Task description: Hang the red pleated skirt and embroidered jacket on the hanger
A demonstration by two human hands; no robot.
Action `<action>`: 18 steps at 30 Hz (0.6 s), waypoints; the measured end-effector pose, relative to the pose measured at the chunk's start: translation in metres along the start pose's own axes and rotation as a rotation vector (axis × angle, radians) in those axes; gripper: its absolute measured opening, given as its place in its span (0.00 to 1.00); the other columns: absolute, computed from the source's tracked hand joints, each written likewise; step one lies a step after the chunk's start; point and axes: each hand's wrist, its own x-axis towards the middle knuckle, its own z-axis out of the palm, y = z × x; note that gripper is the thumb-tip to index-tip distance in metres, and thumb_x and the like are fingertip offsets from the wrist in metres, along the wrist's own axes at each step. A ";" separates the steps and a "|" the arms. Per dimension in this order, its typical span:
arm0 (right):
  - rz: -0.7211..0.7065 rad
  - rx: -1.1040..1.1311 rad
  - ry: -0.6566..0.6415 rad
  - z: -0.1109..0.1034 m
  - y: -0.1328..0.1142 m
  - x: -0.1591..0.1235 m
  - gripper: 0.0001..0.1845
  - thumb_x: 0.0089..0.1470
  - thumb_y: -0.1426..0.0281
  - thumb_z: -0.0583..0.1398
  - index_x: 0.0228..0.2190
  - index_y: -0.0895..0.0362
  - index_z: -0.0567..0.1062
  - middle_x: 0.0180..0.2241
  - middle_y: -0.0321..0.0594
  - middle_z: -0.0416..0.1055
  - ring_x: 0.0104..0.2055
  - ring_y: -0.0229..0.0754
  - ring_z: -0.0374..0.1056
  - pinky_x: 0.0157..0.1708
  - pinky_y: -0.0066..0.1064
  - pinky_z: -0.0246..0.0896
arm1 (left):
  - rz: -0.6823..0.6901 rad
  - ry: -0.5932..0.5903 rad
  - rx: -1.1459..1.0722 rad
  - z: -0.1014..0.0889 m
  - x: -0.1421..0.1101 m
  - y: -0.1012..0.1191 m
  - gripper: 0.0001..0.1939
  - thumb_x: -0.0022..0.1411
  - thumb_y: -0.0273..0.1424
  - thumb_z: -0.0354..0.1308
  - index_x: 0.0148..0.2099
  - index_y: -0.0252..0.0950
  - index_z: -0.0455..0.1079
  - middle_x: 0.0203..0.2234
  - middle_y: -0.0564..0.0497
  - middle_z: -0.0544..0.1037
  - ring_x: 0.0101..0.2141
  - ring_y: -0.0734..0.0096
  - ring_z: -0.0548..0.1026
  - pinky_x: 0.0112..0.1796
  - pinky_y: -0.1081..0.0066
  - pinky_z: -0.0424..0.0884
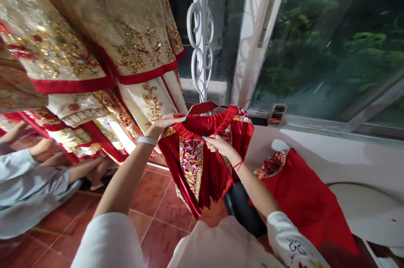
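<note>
In front of me hangs a red skirt (pixel 191 163) with a gathered waistband and shiny red, white and gold embroidered panels. My left hand (pixel 164 124) is closed on the left end of its waistband, thumb on top. My right hand (pixel 218 145) pinches the front of the waistband, nearer the middle. Inside the waist opening sits a hanger (pixel 205 109), dark red on its near face, with its hook pointing up. Thin red cords dangle below my right hand.
Cream gowns (pixel 139 15) with gold sequins hang at left beside a white scrolled metal post (pixel 199 36). A red cloth (pixel 303 196) lies at right near a round white surface (pixel 366 213). Windows (pixel 325 49) stand behind. A person in pale clothes (pixel 28 192) is at far left.
</note>
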 end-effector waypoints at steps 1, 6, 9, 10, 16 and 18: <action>0.000 -0.004 0.001 -0.001 -0.003 0.000 0.24 0.46 0.52 0.68 0.25 0.61 0.72 0.16 0.21 0.47 0.18 0.26 0.38 0.17 0.22 0.31 | 0.001 0.013 -0.021 0.004 -0.002 0.003 0.26 0.49 0.49 0.69 0.39 0.32 0.72 0.29 0.47 0.77 0.35 0.60 0.76 0.40 0.57 0.75; -0.053 -0.073 -0.017 -0.008 -0.021 -0.009 0.27 0.41 0.50 0.72 0.24 0.60 0.72 0.17 0.23 0.49 0.18 0.26 0.41 0.17 0.23 0.32 | 0.239 0.741 0.269 0.021 -0.035 0.010 0.27 0.48 0.47 0.70 0.43 0.35 0.69 0.39 0.44 0.75 0.45 0.54 0.72 0.51 0.54 0.68; -0.004 -0.094 -0.032 -0.014 -0.019 -0.018 0.28 0.37 0.51 0.74 0.22 0.58 0.68 0.16 0.22 0.49 0.18 0.25 0.41 0.17 0.23 0.32 | 0.291 0.673 0.398 0.014 -0.063 0.002 0.16 0.59 0.43 0.60 0.43 0.37 0.70 0.39 0.44 0.76 0.46 0.52 0.71 0.53 0.52 0.64; 0.028 -0.094 -0.034 -0.016 -0.017 -0.019 0.28 0.37 0.51 0.74 0.21 0.58 0.67 0.16 0.22 0.49 0.17 0.25 0.40 0.17 0.22 0.31 | 0.293 0.645 0.390 0.013 -0.072 -0.001 0.14 0.62 0.41 0.57 0.44 0.37 0.71 0.39 0.44 0.76 0.46 0.53 0.71 0.53 0.52 0.64; 0.146 -0.045 -0.077 -0.008 -0.009 -0.009 0.26 0.43 0.57 0.73 0.20 0.56 0.63 0.15 0.24 0.53 0.17 0.25 0.43 0.16 0.22 0.31 | 0.238 0.554 -0.024 0.111 -0.146 -0.009 0.09 0.60 0.34 0.58 0.42 0.37 0.69 0.36 0.47 0.74 0.40 0.60 0.73 0.45 0.61 0.69; 0.117 0.037 -0.083 0.000 -0.004 -0.004 0.26 0.45 0.58 0.72 0.20 0.56 0.61 0.15 0.23 0.52 0.16 0.26 0.42 0.15 0.21 0.32 | 0.105 0.251 -0.292 0.166 -0.167 -0.008 0.13 0.60 0.36 0.60 0.46 0.37 0.69 0.39 0.46 0.76 0.42 0.61 0.74 0.46 0.62 0.70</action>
